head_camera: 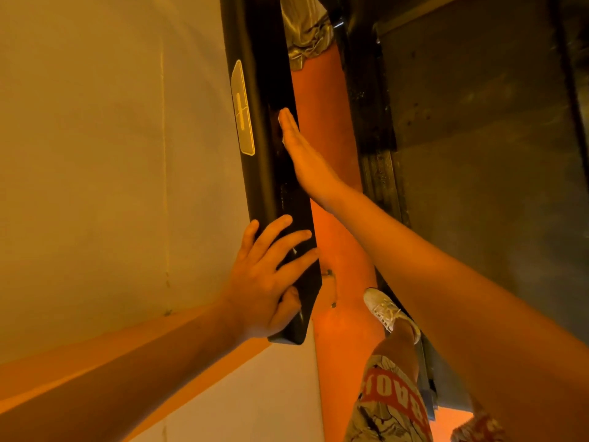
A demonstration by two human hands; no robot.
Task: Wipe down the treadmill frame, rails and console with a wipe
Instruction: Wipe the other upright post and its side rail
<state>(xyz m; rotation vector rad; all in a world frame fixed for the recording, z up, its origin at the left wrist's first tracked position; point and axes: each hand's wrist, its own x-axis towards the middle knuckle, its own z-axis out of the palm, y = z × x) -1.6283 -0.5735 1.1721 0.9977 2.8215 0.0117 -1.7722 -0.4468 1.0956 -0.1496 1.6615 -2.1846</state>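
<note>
Overhead, one black treadmill rail [274, 173] runs from the top edge of the view down to a rounded end cap near the middle. One pale label plate [243, 110] is fixed to its outer face. Two bare hands are on the rail.

Left hand [271, 282]: placed at the end-cap end of the rail, fingers spread wide across the top surface, thumb wrapped under the lower edge. It steadies the rail and carries nothing visible.

Right hand [302, 157]: placed farther up the rail, just beside the label plate, flat and edge-on, fingers straight and pressed together against the inner face. A sliver of white wipe [282, 135] shows between the palm and the rail; most of it is hidden behind the hand, so its size and fold cannot be made out.

Below the rail lies an orange floor [328, 122]. One white shoe [387, 311] rests on a dark treadmill frame [376, 129] on the far side of the orange strip from the rail. One leg in patterned shorts [389, 403] is cut off at the bottom edge. Both forearms are cut off at the view edges. Crumpled pale fabric [306, 27] near the rail's upper end cannot be identified.
</note>
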